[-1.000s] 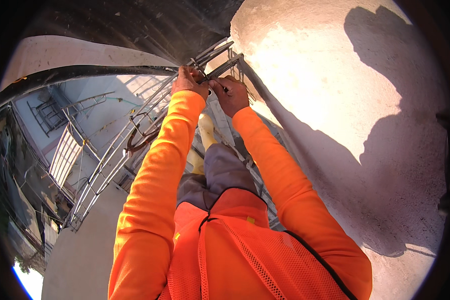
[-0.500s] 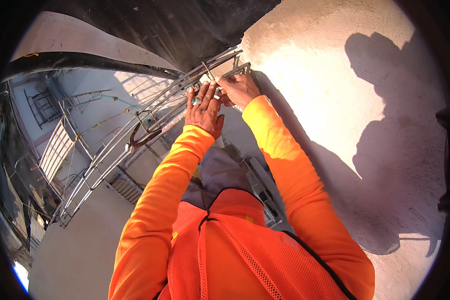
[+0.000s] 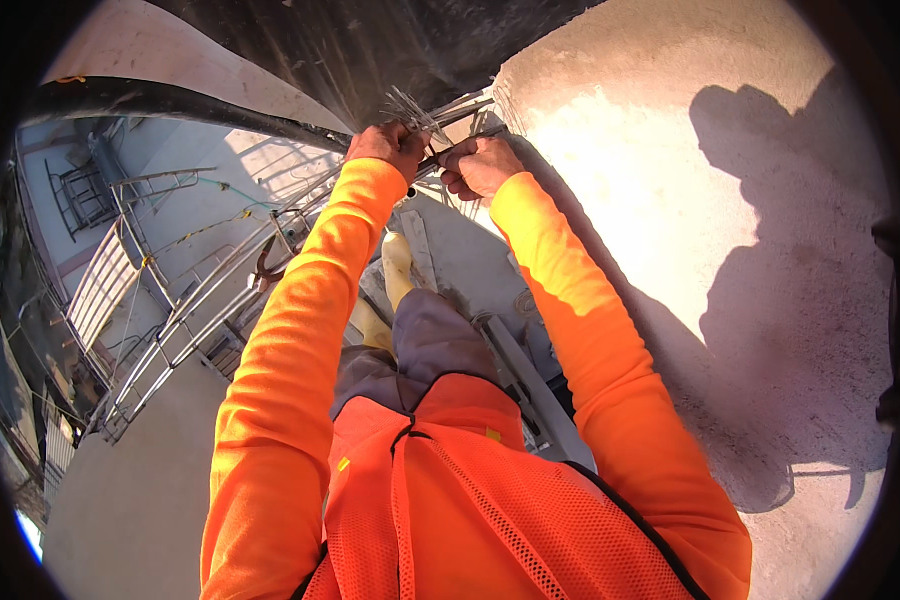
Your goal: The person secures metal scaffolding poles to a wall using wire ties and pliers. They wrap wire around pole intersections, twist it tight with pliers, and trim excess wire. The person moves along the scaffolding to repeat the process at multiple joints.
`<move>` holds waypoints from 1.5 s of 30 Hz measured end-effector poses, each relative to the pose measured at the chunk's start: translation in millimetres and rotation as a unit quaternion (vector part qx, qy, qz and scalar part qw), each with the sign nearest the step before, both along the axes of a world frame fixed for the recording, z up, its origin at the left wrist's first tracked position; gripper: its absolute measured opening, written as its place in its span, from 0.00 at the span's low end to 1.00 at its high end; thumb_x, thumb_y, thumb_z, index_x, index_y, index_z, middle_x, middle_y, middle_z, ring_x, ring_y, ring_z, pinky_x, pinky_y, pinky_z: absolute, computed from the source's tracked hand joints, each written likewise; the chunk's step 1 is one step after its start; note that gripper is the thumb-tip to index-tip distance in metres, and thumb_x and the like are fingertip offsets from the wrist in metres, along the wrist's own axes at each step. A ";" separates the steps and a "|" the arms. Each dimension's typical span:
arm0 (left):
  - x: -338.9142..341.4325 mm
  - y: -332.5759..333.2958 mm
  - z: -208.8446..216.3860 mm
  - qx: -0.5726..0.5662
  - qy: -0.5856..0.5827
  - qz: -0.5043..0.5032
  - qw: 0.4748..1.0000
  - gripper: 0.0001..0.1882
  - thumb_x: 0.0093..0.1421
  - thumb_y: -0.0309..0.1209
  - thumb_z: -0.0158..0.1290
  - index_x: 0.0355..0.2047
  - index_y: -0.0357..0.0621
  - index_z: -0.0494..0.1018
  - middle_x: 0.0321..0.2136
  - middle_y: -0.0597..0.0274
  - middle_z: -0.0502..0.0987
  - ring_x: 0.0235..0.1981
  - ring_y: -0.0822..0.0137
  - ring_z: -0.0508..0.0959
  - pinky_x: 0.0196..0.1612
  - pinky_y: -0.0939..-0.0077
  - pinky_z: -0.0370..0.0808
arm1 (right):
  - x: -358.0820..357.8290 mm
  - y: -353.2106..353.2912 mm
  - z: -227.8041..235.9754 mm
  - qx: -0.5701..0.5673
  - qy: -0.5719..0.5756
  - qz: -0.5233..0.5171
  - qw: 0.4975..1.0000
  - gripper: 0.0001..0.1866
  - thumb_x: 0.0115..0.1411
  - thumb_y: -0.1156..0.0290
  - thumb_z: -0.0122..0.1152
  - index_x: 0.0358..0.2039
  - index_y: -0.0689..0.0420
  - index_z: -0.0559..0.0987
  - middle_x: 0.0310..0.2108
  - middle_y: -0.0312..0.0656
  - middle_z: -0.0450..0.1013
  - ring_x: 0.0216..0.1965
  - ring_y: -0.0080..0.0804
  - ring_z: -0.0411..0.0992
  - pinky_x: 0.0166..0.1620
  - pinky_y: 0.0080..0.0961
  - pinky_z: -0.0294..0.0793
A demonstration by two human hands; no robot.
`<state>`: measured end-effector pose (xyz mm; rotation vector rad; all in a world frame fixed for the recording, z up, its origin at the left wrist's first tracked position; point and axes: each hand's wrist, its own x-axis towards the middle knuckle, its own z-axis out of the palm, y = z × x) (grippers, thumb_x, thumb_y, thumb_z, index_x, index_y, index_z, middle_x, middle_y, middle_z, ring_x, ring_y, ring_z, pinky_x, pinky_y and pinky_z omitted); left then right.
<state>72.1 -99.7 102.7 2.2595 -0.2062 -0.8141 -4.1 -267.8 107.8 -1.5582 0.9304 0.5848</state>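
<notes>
My left hand [image 3: 394, 147] is closed round a bundle of thin metal wires [image 3: 408, 106], whose loose ends fan out above the knuckles. Close on its right, my right hand [image 3: 478, 166] has its fingers curled and pinched at the wires; the exact strands in its grip are too small to make out. Both hands are at the upper end of a long cage of steel bars [image 3: 185, 322], which runs down to the lower left. A tool with dark, curved handles [image 3: 264, 270] hangs on the bars, left of my left sleeve.
A rough plastered wall [image 3: 610, 180] rises close on the right, with shadows across it. Dark sheeting [image 3: 370, 50] hangs beyond my hands. Below are my yellow boots [image 3: 397, 265], planks [image 3: 530, 385] and, farther left, a metal frame [image 3: 105, 290] and a chair [image 3: 78, 195].
My left hand has gone from spread fingers on the bars to a closed grip on the wire bundle, now fanned out in view. My right hand stays close by, slightly lower.
</notes>
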 end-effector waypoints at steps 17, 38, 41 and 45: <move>-6.8 14.2 -5.7 0.014 0.024 0.041 0.999 0.14 0.64 0.43 0.60 0.45 0.53 0.85 0.41 0.51 0.86 0.48 0.47 0.85 0.55 0.57 0.79 | -7.8 20.7 -4.8 -0.291 -0.124 0.136 0.939 0.12 0.59 0.64 0.72 0.32 0.60 0.84 0.29 0.47 0.84 0.30 0.42 0.82 0.39 0.36 0.80; 31.3 -58.6 29.8 0.102 -0.122 -0.330 0.931 0.10 0.66 0.42 0.60 0.41 0.55 0.84 0.39 0.61 0.86 0.50 0.50 0.82 0.58 0.56 0.76 | -63.2 85.3 -25.8 -0.419 -0.314 0.063 0.849 0.18 0.62 0.73 0.65 0.53 0.61 0.79 0.49 0.50 0.76 0.42 0.48 0.79 0.46 0.40 0.80; 30.4 -60.1 33.7 0.104 -0.107 -0.359 0.921 0.10 0.66 0.43 0.60 0.43 0.58 0.85 0.42 0.63 0.86 0.56 0.54 0.79 0.62 0.55 0.73 | -68.5 86.3 -11.3 -0.426 -0.307 0.104 0.844 0.17 0.62 0.72 0.65 0.51 0.61 0.79 0.50 0.50 0.76 0.45 0.50 0.78 0.48 0.42 0.79; 35.2 -45.6 29.8 0.069 -0.061 -0.335 0.938 0.14 0.63 0.43 0.63 0.47 0.58 0.84 0.44 0.60 0.86 0.54 0.54 0.80 0.62 0.57 0.74 | -66.6 70.0 20.5 -0.530 -0.339 0.209 0.749 0.12 0.62 0.71 0.64 0.45 0.60 0.79 0.51 0.48 0.76 0.56 0.51 0.73 0.54 0.47 0.75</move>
